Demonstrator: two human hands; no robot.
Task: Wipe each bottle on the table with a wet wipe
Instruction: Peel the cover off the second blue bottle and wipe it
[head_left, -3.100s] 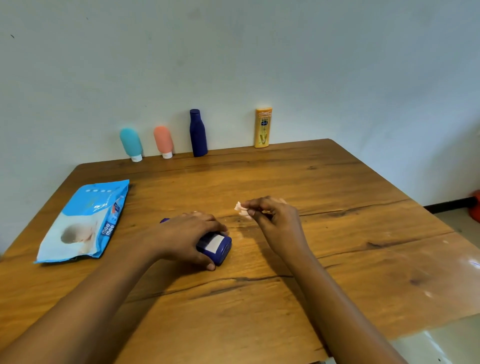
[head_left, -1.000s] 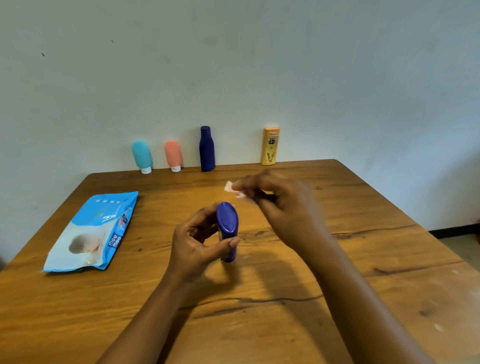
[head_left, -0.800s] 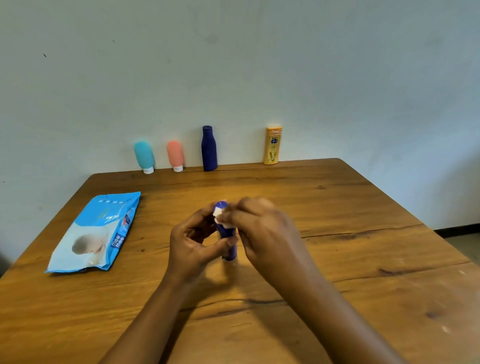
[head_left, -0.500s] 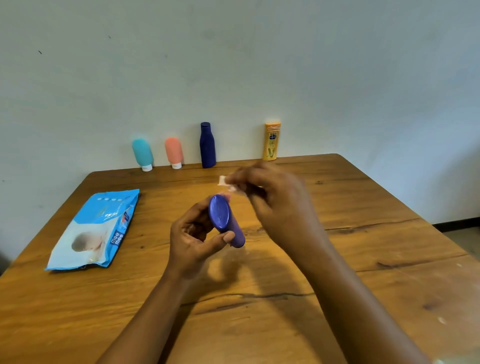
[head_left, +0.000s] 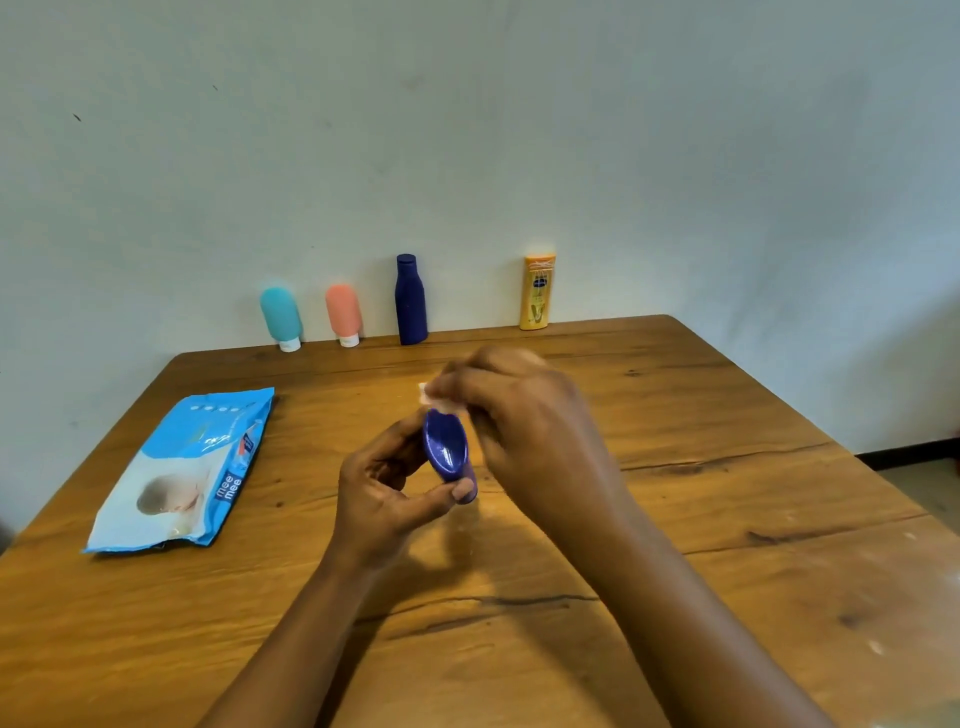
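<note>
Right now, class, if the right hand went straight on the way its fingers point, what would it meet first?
Probably the blue bottle in the left hand, just below the right hand's wipe; depth is unclear, so it might pass above.

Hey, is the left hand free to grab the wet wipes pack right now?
Probably not yet: the left hand grips the blue bottle. The wet wipes pack lies on the table to its left, with nothing between them, so setting the bottle down first should free the way.
</note>
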